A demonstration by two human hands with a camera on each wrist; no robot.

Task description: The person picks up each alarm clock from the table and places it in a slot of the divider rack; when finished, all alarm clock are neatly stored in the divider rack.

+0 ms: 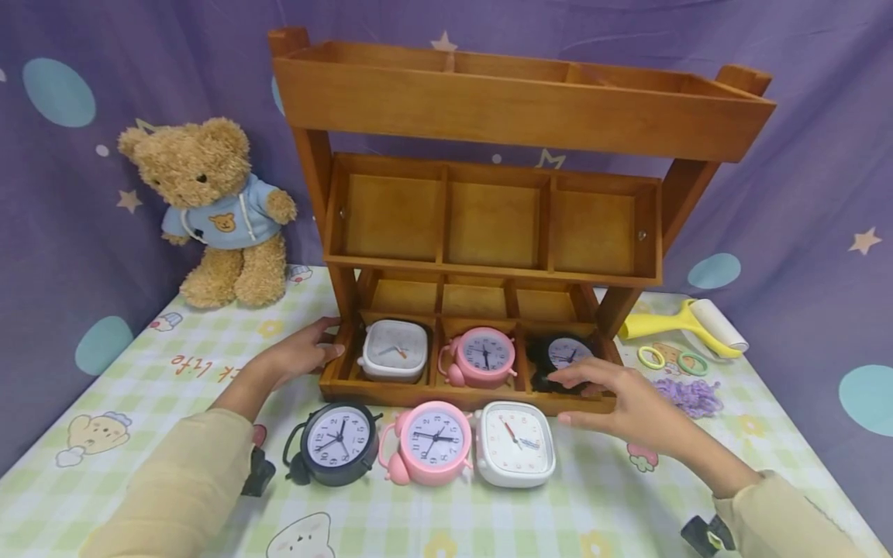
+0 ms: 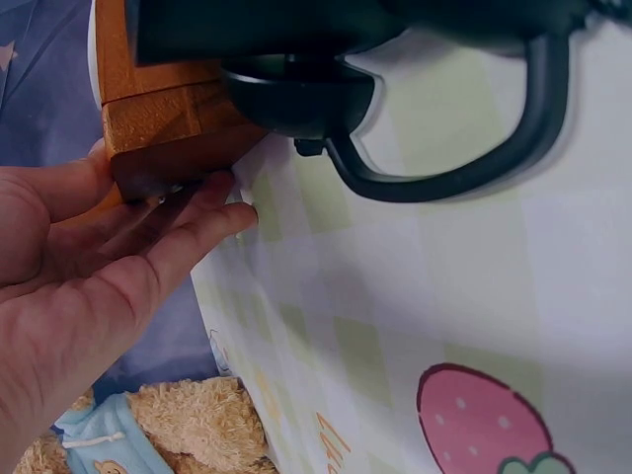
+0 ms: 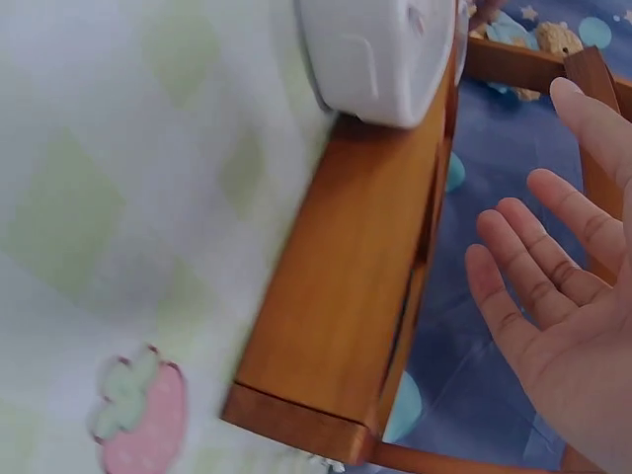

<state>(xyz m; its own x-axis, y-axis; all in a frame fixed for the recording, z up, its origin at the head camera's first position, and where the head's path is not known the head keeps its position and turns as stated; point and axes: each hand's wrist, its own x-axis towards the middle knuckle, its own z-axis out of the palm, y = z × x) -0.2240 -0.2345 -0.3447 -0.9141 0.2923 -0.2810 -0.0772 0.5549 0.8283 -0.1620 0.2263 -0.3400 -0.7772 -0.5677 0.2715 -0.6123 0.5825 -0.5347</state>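
Observation:
My left hand touches the left end of the wooden rack's bottom tray with thumb and fingertips, the fingers nearly straight. Over the tray's right compartment is my right hand, fingers spread and apart, holding nothing. Partly hidden by it, a black alarm clock sits in that compartment. A pink alarm clock occupies the middle one and a white square clock the left. In front of the tray stand a black alarm clock, a pink alarm clock and a white square clock.
Behind left sits a teddy bear in a blue hoodie. At the right lie a yellow lint roller, a yellow ring, a green ring and a purple yarn bundle. The rack's upper trays overhang the bottom one.

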